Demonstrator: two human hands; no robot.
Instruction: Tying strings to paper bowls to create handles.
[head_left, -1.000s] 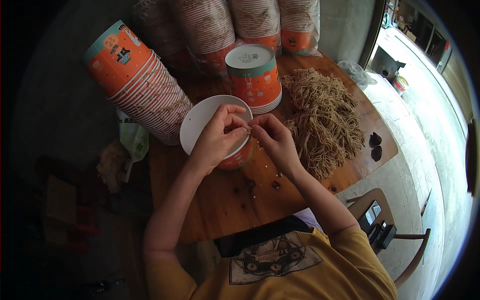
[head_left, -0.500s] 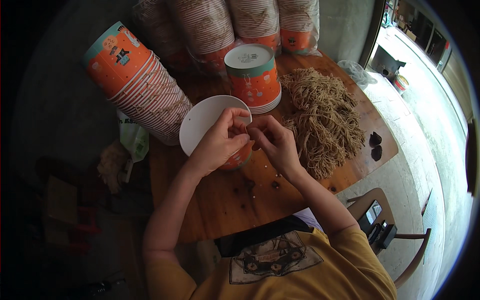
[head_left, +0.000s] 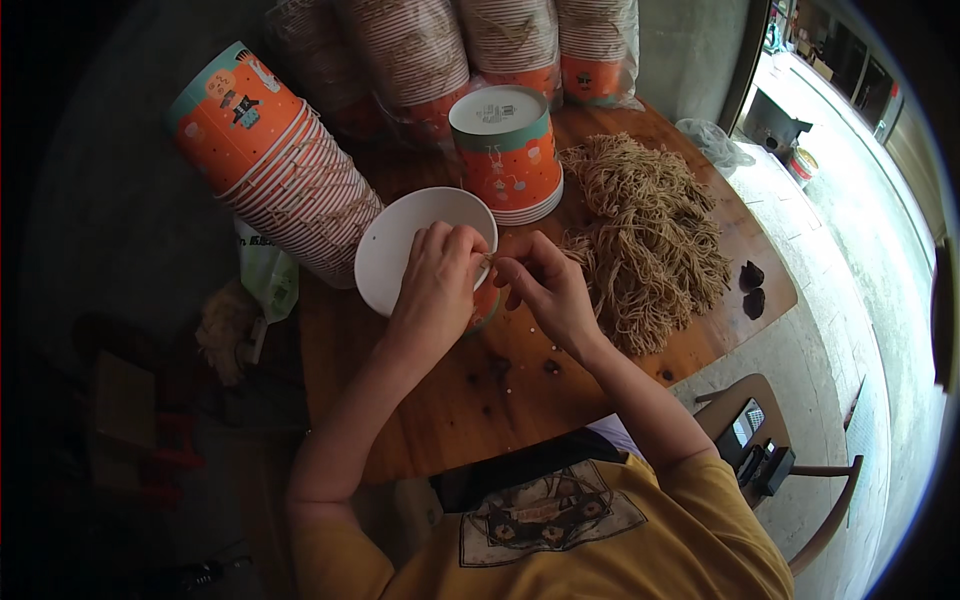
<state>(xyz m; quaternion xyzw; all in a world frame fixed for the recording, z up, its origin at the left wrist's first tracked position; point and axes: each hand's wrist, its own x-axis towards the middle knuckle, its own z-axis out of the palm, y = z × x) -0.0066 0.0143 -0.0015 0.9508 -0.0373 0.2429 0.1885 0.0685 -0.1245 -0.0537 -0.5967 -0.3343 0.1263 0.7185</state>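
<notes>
While my left hand (head_left: 432,290) curls over the near rim of the white-lined paper cup (head_left: 400,245), its fingers are pinched shut on a few brown noodle strands at the rim, and my right hand (head_left: 548,290) meets it there, fingertips closed on the same thin bunch between the two hands. The cup lies tilted on its side near the middle of the counter (head_left: 450,420), its mouth turned toward the left edge, its orange body mostly hidden under my left hand.

I judge the step in hand to be feeding a small portion of noodles into this cup; how much is already inside I cannot tell, since the visible lining looks bare.

Just right of my right hand lies the big noodle pile (head_left: 645,235), spread toward the right edge. An upside-down stack of cups (head_left: 505,150) stands behind my hands, and a long stack of cups on its side (head_left: 275,165) reaches past the far left corner.

The next move, I reckon, calls for a gentle tuck past the rim without snapping the strands, the left hand steadying the cup.
</notes>
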